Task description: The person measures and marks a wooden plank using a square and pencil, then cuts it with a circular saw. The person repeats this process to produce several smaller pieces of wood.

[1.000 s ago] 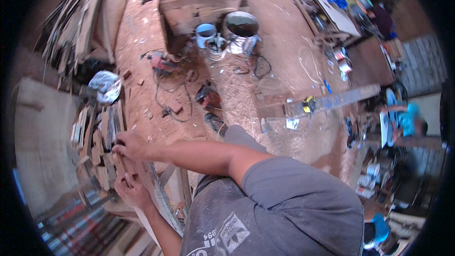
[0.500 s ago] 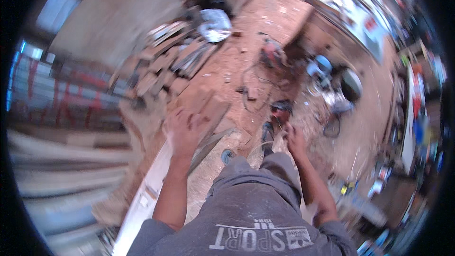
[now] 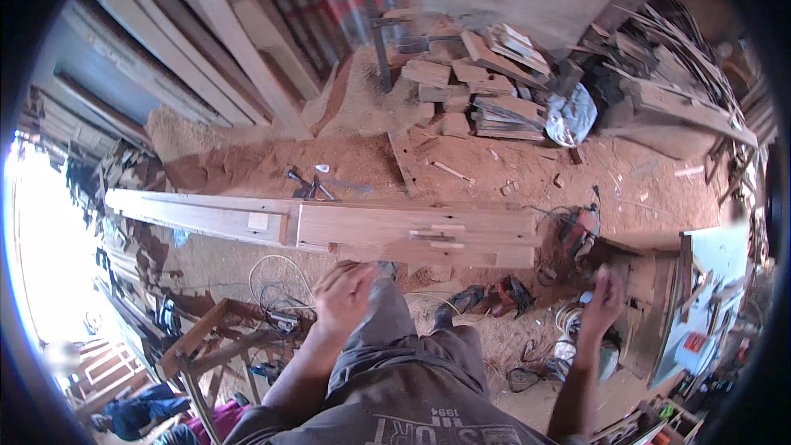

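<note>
My left hand (image 3: 344,295) hangs near the front edge of a long pale wooden board (image 3: 354,227), over my leg. Its fingers are loosely bent and nothing shows in them. Out to the right, my right hand (image 3: 604,305) is raised with its fingers loosely curled, also without a visible object. On the board lie small wood pieces (image 3: 437,236) and a light square block (image 3: 258,221). Beyond the board's right end sits a red power tool (image 3: 581,229); another dark red tool (image 3: 511,295) lies between my feet and my right hand.
Stacked wood offcuts (image 3: 507,107) and a white bag (image 3: 570,115) lie ahead. Long planks (image 3: 177,41) lean at the far left. A wooden frame (image 3: 210,338) stands by my left arm. A light-topped table (image 3: 700,280) is at right. Cables (image 3: 276,268) trail across the floor. People (image 3: 144,412) are at lower left.
My view has swung to the left, so the long board now stretches across in front of me. My left hand, earlier spread over the boards, is now drawn back from them.
</note>
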A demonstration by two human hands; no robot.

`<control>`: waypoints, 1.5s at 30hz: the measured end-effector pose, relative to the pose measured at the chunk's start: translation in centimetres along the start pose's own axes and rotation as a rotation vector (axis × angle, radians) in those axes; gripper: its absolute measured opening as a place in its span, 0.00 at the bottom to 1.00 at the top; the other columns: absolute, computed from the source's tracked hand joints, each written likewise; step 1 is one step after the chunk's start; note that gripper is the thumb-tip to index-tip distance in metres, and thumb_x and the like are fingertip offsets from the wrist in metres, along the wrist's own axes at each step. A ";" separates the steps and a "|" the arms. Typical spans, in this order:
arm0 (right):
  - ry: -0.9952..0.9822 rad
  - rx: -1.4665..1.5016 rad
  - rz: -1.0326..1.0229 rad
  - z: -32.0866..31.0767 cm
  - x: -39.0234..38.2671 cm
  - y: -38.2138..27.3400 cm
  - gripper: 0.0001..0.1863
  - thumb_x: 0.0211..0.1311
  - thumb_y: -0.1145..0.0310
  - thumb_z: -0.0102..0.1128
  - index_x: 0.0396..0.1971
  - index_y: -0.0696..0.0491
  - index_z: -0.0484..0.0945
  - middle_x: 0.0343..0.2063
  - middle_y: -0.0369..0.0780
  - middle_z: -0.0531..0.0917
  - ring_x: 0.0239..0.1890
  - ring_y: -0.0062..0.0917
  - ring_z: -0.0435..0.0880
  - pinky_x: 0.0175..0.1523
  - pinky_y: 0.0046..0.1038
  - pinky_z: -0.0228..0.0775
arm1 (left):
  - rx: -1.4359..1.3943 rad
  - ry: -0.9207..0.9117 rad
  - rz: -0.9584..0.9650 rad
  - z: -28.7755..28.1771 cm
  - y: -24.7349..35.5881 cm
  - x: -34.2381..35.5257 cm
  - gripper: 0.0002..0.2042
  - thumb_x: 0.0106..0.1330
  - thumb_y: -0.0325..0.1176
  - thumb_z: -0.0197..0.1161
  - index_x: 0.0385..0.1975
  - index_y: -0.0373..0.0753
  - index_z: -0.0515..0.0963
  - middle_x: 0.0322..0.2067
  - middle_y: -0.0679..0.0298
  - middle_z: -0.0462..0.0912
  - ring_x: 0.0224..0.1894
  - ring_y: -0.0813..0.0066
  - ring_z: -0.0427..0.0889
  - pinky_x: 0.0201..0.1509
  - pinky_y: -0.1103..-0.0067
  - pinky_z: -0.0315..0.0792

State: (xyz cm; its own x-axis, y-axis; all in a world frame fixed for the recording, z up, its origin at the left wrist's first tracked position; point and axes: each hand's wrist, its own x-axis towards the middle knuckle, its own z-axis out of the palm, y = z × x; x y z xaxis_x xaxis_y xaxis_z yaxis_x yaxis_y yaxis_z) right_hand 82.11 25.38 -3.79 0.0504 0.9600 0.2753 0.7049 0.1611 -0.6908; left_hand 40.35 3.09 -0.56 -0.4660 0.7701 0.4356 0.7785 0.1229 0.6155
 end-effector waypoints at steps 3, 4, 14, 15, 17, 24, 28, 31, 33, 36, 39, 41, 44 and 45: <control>-0.150 0.164 -0.217 4.3 8.2 -8.5 0.12 0.82 0.69 0.57 0.47 0.61 0.85 0.39 0.42 0.87 0.43 0.28 0.86 0.51 0.31 0.77 | 0.131 0.137 -0.142 -3.4 -4.8 -1.0 0.06 0.64 0.19 0.73 0.39 0.33 0.87 0.39 0.54 0.92 0.41 0.59 0.93 0.47 0.70 0.84; -0.196 0.158 -0.264 6.5 9.6 -12.7 0.11 0.81 0.70 0.57 0.47 0.61 0.85 0.41 0.45 0.89 0.45 0.32 0.89 0.52 0.32 0.79 | 0.168 0.160 -0.184 -4.5 -6.3 -0.6 0.06 0.66 0.19 0.72 0.40 0.32 0.86 0.39 0.54 0.92 0.41 0.61 0.93 0.48 0.71 0.84; -1.442 -0.271 -0.711 41.2 8.2 -29.2 0.16 0.75 0.59 0.60 0.51 0.53 0.87 0.48 0.51 0.89 0.52 0.49 0.87 0.59 0.46 0.77 | 0.327 0.257 -0.325 -13.4 -25.6 6.8 0.05 0.71 0.20 0.67 0.43 0.31 0.84 0.41 0.51 0.90 0.43 0.54 0.90 0.48 0.68 0.82; -1.477 -0.301 -0.823 45.7 6.5 -28.7 0.16 0.75 0.58 0.61 0.50 0.53 0.87 0.47 0.50 0.89 0.51 0.48 0.88 0.58 0.47 0.78 | 0.310 0.221 -0.339 -13.8 -27.2 7.3 0.05 0.70 0.20 0.67 0.43 0.31 0.84 0.41 0.51 0.90 0.42 0.53 0.90 0.47 0.67 0.82; -1.589 -0.322 -0.894 53.7 2.0 -28.3 0.17 0.74 0.57 0.61 0.50 0.53 0.87 0.46 0.49 0.89 0.50 0.47 0.88 0.57 0.48 0.79 | 0.294 0.151 -0.373 -14.7 -29.8 7.6 0.05 0.70 0.21 0.67 0.42 0.31 0.85 0.41 0.50 0.90 0.42 0.51 0.90 0.47 0.66 0.82; -1.805 -0.544 -1.188 83.4 -15.7 -17.5 0.16 0.70 0.58 0.60 0.48 0.50 0.90 0.41 0.52 0.90 0.41 0.49 0.89 0.50 0.50 0.81 | 0.026 -0.027 -0.312 -15.1 -33.7 7.5 0.14 0.56 0.29 0.72 0.43 0.39 0.85 0.47 0.58 0.90 0.54 0.51 0.87 0.60 0.60 0.81; -1.975 -0.520 -0.944 88.9 -21.4 -20.7 0.21 0.67 0.68 0.60 0.59 0.47 0.83 0.47 0.54 0.88 0.51 0.48 0.88 0.57 0.48 0.79 | 0.081 -0.138 -0.448 -15.4 -33.3 7.9 0.28 0.59 0.40 0.69 0.60 0.37 0.80 0.55 0.54 0.83 0.64 0.50 0.80 0.68 0.59 0.76; -1.849 -0.621 -0.910 90.4 -26.8 -18.4 0.24 0.68 0.67 0.57 0.63 0.49 0.79 0.63 0.55 0.80 0.63 0.52 0.82 0.69 0.50 0.73 | 0.001 -0.164 -0.480 -15.7 -32.1 8.4 0.32 0.59 0.44 0.68 0.64 0.36 0.77 0.57 0.53 0.81 0.66 0.50 0.78 0.71 0.60 0.74; -1.812 -0.699 -0.947 89.5 -26.8 -19.9 0.23 0.69 0.65 0.57 0.62 0.52 0.79 0.67 0.55 0.75 0.64 0.54 0.80 0.71 0.52 0.72 | 0.011 -0.100 -0.506 -14.8 -31.5 7.9 0.25 0.66 0.39 0.60 0.61 0.33 0.76 0.55 0.53 0.80 0.65 0.52 0.77 0.73 0.60 0.71; -1.799 -0.770 -1.167 91.8 -27.1 -20.0 0.29 0.70 0.67 0.55 0.72 0.48 0.72 0.65 0.53 0.77 0.66 0.53 0.79 0.70 0.50 0.73 | -0.013 -0.073 -0.505 -14.4 -32.1 7.9 0.25 0.67 0.39 0.59 0.62 0.33 0.76 0.55 0.53 0.80 0.64 0.52 0.77 0.73 0.60 0.70; -1.834 -0.713 -1.209 93.4 -27.6 -17.1 0.29 0.70 0.69 0.57 0.71 0.53 0.72 0.63 0.55 0.78 0.63 0.53 0.80 0.67 0.50 0.75 | 0.020 -0.159 -0.512 -14.7 -31.6 8.0 0.28 0.67 0.41 0.60 0.64 0.31 0.75 0.60 0.48 0.79 0.67 0.49 0.77 0.75 0.56 0.70; -1.794 -0.700 -0.909 95.2 -27.2 -15.1 0.29 0.69 0.69 0.59 0.69 0.55 0.73 0.62 0.56 0.78 0.62 0.53 0.80 0.65 0.50 0.76 | 0.051 -0.049 -0.453 -15.2 -32.4 9.6 0.24 0.64 0.45 0.67 0.55 0.38 0.80 0.54 0.55 0.82 0.60 0.54 0.80 0.67 0.58 0.73; -1.652 -0.517 -0.575 92.7 -26.6 -15.2 0.29 0.68 0.68 0.63 0.68 0.57 0.73 0.61 0.58 0.77 0.63 0.53 0.79 0.65 0.48 0.74 | -0.015 -0.163 -0.527 -15.0 -31.9 8.4 0.25 0.68 0.39 0.59 0.62 0.30 0.77 0.58 0.48 0.80 0.66 0.49 0.78 0.74 0.56 0.70; -1.596 -0.447 -0.529 91.3 -25.4 -15.9 0.30 0.68 0.68 0.64 0.69 0.58 0.72 0.61 0.59 0.77 0.64 0.53 0.78 0.67 0.48 0.73 | -0.001 -0.154 -0.530 -15.0 -31.9 8.5 0.25 0.68 0.38 0.59 0.61 0.30 0.77 0.57 0.49 0.81 0.65 0.49 0.79 0.74 0.56 0.71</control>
State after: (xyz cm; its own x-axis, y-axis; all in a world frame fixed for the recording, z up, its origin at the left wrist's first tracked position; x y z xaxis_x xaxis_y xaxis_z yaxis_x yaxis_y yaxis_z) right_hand 5.01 19.30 -60.80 -0.7265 0.1360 -0.6736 0.5516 0.7001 -0.4535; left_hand 5.25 -3.67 -6.62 -0.7271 0.6856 -0.0353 0.4535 0.5184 0.7250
